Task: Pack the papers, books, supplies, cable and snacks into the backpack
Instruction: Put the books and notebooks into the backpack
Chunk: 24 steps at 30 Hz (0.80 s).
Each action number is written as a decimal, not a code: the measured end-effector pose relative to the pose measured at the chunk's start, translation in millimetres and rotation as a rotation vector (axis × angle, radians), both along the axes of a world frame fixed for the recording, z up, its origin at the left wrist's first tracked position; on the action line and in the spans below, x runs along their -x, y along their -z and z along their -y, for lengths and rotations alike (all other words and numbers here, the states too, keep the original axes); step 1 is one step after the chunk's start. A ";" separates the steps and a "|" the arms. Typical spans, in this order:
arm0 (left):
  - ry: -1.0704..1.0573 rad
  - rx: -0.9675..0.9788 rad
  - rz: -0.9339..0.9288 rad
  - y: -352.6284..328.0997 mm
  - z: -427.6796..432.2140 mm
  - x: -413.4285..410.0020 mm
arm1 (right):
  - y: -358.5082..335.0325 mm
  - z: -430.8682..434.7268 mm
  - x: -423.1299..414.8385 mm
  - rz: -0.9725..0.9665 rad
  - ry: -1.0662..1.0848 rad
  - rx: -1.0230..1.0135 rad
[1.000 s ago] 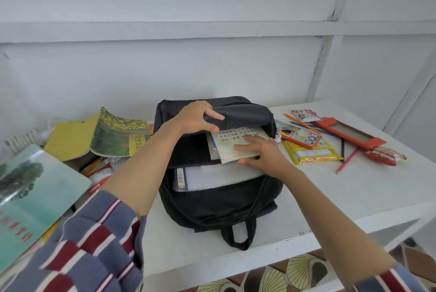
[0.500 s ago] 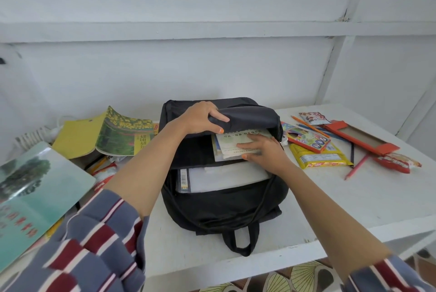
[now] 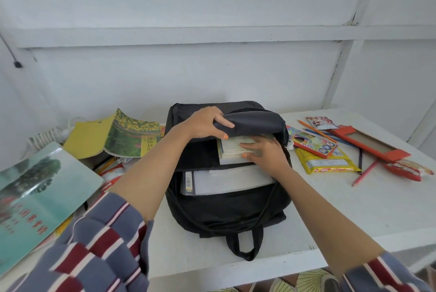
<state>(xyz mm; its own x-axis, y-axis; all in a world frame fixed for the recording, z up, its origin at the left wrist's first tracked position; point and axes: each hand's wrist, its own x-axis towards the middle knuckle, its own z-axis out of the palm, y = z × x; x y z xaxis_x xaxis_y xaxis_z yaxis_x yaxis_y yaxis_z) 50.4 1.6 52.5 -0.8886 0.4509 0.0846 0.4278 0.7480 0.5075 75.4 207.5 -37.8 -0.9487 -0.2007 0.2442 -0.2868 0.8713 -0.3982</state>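
A black backpack (image 3: 224, 211) lies open on the white table (image 3: 354, 206). My left hand (image 3: 205, 121) grips the bag's upper flap (image 3: 254, 121) and holds it up. My right hand (image 3: 266, 152) lies with fingers spread flat on a pale book (image 3: 230, 150), pressing it under the flap; the book's far end is hidden inside. A white stack of papers (image 3: 231, 180) sits in the bag below it. Outside the bag: a yellow-green book (image 3: 132, 133), a large teal book (image 3: 35, 197), a white cable (image 3: 44, 136), a pencil box (image 3: 311, 143) and a yellow snack pack (image 3: 325, 164).
Right of the bag lie a red cardboard frame (image 3: 370, 143), loose pencils (image 3: 364, 172), a red snack bag (image 3: 405, 166) and a small packet (image 3: 319, 121). A red-white wrapper (image 3: 113, 176) sits under the books at left. A white wall stands close behind the table.
My right hand has pushed the pale book further up under the flap, so less of it shows. My left hand keeps the same grip on the flap.
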 end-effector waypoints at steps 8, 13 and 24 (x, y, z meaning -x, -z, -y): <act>0.127 0.060 0.125 0.0 2.1 -16.7 | -7.0 -6.7 -28.5 -0.035 -0.009 0.263; 0.088 -0.016 0.127 8.7 7.8 -28.9 | -13.8 -1.2 -48.2 -0.062 0.027 0.317; -0.226 -0.253 -0.178 18.5 77.1 -83.5 | -43.3 64.1 -81.8 -0.055 -0.099 0.373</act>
